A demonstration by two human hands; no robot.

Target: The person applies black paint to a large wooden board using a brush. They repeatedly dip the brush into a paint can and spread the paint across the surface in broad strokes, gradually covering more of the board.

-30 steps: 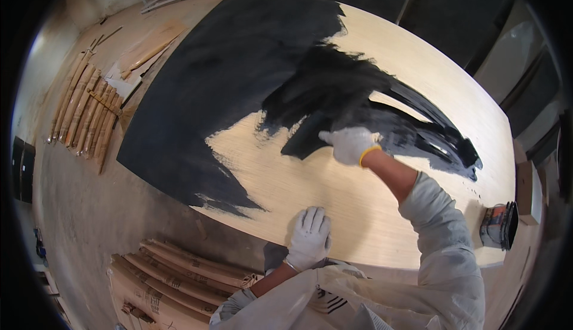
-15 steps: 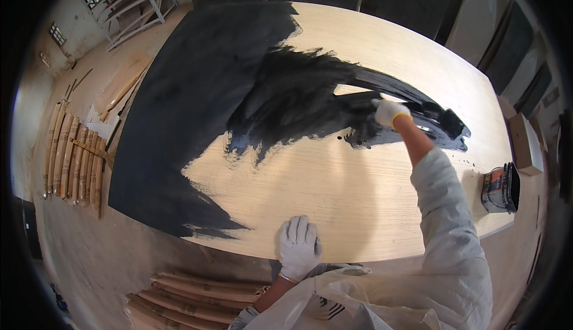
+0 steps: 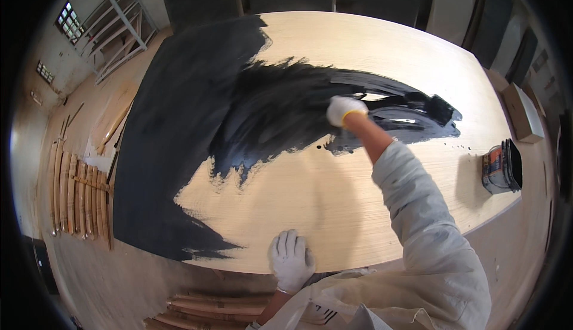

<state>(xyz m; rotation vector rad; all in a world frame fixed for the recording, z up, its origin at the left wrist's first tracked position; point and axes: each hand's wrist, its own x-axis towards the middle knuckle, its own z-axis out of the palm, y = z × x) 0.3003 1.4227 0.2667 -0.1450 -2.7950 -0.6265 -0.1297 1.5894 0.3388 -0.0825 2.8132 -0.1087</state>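
A large oval wooden tabletop (image 3: 334,204) is partly coated in black paint (image 3: 179,121) on its left and far-middle area. My right hand (image 3: 343,110), in a white glove, is stretched out over the wet black strokes with its fingers closed on a painting tool that the glove mostly hides. A dark lump (image 3: 441,108) lies at the right end of the strokes. My left hand (image 3: 290,259), also in a white glove, rests flat with fingers spread on the table's bare near edge.
A paint can (image 3: 500,167) stands on the table near its right edge. Curved wooden pieces lie on the floor at the left (image 3: 74,193) and below the near edge (image 3: 215,306). A white metal frame (image 3: 119,19) stands at the far left.
My right hand swept out to the right over the wet paint and has come back left. The black strokes have spread. My left hand stays on the near edge.
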